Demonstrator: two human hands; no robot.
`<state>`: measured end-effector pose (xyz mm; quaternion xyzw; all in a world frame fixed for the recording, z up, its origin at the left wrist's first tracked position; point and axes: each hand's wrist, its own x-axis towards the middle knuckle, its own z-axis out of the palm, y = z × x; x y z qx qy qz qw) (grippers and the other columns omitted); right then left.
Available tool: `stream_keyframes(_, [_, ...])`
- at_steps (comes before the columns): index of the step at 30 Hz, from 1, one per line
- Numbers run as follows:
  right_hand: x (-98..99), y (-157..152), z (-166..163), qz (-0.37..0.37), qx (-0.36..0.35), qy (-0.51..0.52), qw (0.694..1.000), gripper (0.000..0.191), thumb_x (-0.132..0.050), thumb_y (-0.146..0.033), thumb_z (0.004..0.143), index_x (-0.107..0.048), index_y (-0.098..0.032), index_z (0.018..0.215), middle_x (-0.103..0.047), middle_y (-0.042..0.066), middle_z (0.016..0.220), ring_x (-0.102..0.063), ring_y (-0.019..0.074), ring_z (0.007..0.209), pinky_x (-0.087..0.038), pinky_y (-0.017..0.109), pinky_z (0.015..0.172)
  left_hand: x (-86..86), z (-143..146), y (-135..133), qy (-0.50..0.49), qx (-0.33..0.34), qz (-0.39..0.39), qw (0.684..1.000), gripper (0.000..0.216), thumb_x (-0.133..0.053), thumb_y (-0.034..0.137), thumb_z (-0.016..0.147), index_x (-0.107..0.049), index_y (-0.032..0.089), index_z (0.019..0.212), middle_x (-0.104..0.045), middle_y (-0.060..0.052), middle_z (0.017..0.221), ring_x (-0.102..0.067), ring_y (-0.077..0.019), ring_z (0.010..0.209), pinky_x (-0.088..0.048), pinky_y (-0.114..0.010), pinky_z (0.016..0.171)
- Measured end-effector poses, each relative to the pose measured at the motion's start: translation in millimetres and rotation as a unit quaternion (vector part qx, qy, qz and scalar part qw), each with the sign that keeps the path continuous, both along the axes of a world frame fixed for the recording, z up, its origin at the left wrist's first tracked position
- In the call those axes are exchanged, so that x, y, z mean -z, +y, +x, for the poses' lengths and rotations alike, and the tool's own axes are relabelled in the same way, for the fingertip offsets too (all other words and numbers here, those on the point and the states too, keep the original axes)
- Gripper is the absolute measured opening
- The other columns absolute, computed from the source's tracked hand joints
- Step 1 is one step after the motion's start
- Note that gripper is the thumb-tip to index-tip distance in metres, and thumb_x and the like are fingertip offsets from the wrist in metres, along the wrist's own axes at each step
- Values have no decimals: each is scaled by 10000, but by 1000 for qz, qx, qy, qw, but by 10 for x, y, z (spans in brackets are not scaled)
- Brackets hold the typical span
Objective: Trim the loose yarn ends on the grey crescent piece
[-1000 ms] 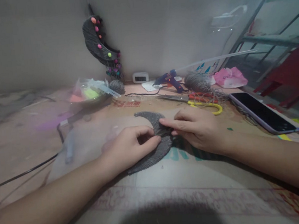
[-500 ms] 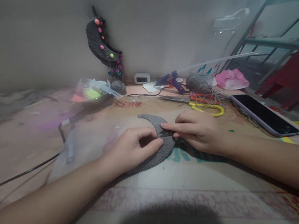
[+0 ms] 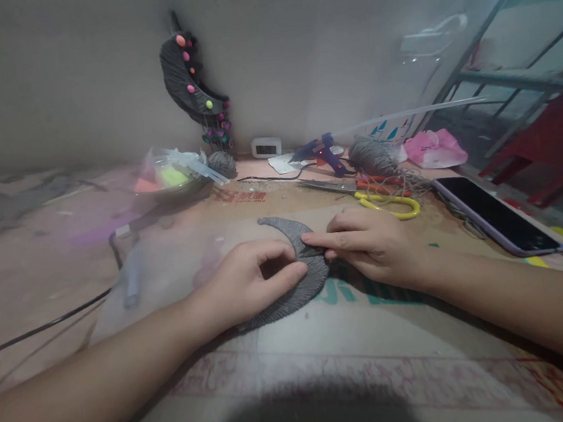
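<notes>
A grey yarn-wrapped crescent moon (image 3: 298,296) lies flat in front of me, its upper tip pointing left. My left hand (image 3: 262,273) grips its inner edge, thumb on top and fingers curled over the inner side. On the outer edge, my right hand (image 3: 373,245) pinches the crescent, its index finger pressing on the top surface and the thumb lower down at the rim. A darker fold or gap in the yarn shows between the two hands. The lower tip is partly hidden behind my left hand and wrist.
Yellow-handled scissors (image 3: 391,205), a blue glue gun (image 3: 323,153) and a grey yarn skein (image 3: 373,154) lie behind my right hand. A phone (image 3: 498,215) is at the right. A bowl (image 3: 173,185) stands back left. A decorated crescent (image 3: 181,74) hangs on the wall. A black cable (image 3: 66,319) runs left.
Both hands keep their hold on the crescent with almost no movement. The view has shifted very slightly.
</notes>
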<state>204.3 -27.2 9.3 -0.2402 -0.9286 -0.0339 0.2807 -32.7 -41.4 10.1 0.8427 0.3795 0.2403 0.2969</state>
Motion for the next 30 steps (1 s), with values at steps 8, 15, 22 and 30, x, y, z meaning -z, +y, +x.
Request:
stream_keyframes(8, [11, 8, 11, 4, -6, 5, 1000, 294, -514, -257, 948, -639, -232, 1213, -649, 42, 810, -562, 131, 710, -422, 259, 631, 7, -3, 4, -11, 1, -6, 1000, 273, -518, 361, 891, -593, 173, 708, -550, 33, 656, -501, -115, 635, -382, -214, 598])
stream_keyframes(15, [18, 12, 12, 6, -9, 2, 1000, 296, -516, -245, 948, -636, -220, 1217, -647, 41, 803, -558, 124, 697, -409, 248, 616, 0, 1, 5, -13, -3, -11, 1000, 281, -527, 344, 885, -566, 167, 670, -510, 41, 633, -480, -105, 623, -361, -207, 582])
stream_keyframes(22, [18, -9, 15, 11, 0, 2, 1000, 309, -513, -272, 944, -631, -225, 1227, -622, 48, 805, -533, 136, 695, -393, 259, 611, 6, 5, 5, -14, -1, -28, 1000, 283, -511, 350, 891, -564, 170, 680, -502, 42, 637, -476, -107, 625, -358, -213, 585])
stream_keyframes(30, [12, -23, 2, 27, 10, -9, 1000, 308, -489, -281, 956, -629, -192, 1216, -629, 57, 811, -531, 142, 697, -393, 263, 606, 3, 6, 1, -13, -12, -36, 999, 265, -522, 320, 877, -546, 165, 663, -469, 55, 617, -454, -93, 615, -345, -199, 582])
